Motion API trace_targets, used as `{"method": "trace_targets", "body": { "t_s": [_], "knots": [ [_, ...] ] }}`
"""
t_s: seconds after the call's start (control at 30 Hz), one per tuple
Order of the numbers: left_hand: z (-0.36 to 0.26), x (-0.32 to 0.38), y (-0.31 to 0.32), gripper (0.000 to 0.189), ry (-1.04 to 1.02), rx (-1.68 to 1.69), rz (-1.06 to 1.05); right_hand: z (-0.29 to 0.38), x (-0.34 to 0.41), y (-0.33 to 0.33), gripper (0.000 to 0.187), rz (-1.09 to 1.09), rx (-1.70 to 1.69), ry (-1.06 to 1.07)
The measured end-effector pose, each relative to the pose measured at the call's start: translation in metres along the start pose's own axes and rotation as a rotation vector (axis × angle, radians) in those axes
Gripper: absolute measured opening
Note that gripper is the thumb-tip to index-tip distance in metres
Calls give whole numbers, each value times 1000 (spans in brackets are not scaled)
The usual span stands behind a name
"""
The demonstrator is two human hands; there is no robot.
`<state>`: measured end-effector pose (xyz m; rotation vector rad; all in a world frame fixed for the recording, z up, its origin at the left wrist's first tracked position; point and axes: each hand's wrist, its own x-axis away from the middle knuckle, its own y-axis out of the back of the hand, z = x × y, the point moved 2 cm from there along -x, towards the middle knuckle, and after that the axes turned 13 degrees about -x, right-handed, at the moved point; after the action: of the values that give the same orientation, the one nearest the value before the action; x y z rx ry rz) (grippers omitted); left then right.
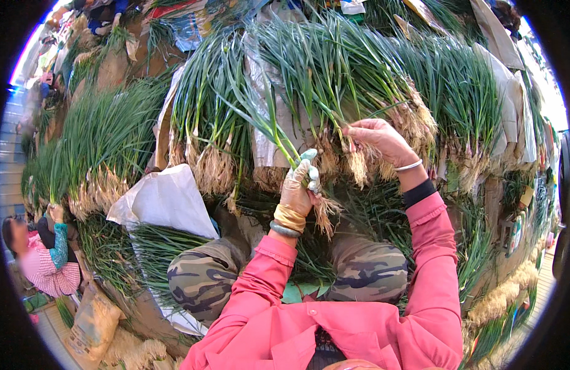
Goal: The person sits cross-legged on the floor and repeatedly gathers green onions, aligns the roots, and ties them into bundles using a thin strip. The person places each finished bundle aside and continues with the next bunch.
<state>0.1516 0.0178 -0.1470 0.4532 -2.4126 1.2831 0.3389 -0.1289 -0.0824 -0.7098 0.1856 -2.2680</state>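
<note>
My left hand, in a pale glove with blue-green fingertips, is closed around a few green onions. Their leaves point up and away, while their pinkish bulbs and stringy roots hang below the fist. My right hand has no glove and wears a bangle. Its thumb and forefinger pinch a green onion stalk at the front of the pile, with roots dangling beneath. Behind both hands lies a broad row of green onions, roots towards me, partly over pale sheeting.
My camouflage-covered knees flank loose green leaves. A white sheet rises at the left. Further left sits a co-worker beside more onions. A filled sack stands lower left; piled roots lie at the right.
</note>
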Motion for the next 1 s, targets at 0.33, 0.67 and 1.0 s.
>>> {"method": "trace_targets", "body": {
  "t_s": [0.33, 0.67, 1.0],
  "knots": [
    [-13, 7, -23, 38, -99, -240, -68, -48, 49, -59, 17, -179, 683, 619],
    [-2, 1, 0, 45, -152, 163, 144, -79, 53, 23, 23, -388, 1157, 652],
    [33, 16, -13, 27, 1, -100, 36, -73, 11, -71, 18, -144, -182, 127]
  ]
}}
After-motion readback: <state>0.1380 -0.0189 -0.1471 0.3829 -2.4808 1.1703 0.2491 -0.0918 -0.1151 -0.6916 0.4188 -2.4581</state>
